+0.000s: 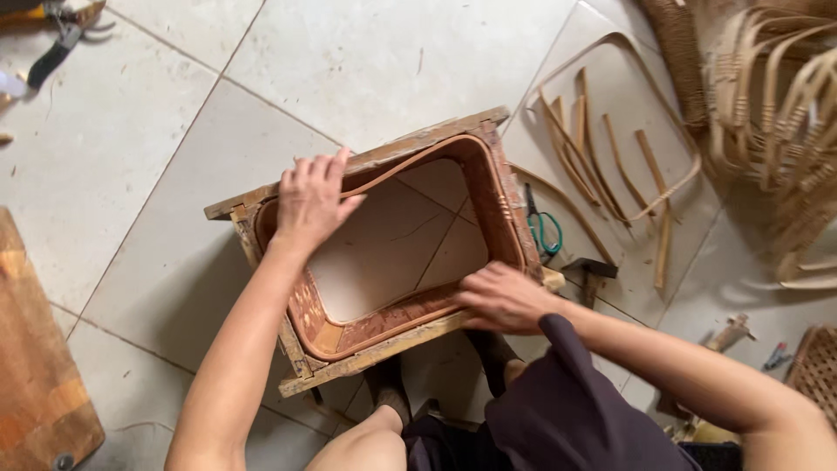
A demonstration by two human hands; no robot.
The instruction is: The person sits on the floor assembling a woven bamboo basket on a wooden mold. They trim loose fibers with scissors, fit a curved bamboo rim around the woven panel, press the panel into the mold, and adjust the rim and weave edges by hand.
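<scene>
I see my left hand [312, 202] pressing flat and open on the far rim of the frame [506, 218], my right hand [501, 299] curled over its near rim, so the rattan hoop [384, 324] inside runs lengthwise between both, equally close.

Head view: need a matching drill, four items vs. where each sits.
Items:
1. left hand
2. right hand
3. green-handled scissors
4. loose flat rattan strips

Places:
A. on the tiles inside a bent cane loop, upper right
B. pressing the near edge of the rectangular wooden frame
C. on the floor just right of the frame
D. on the frame's far edge, over the brown bent cane rim

Pairs: 1-D, 2-B, 3-C, 4-A
</scene>
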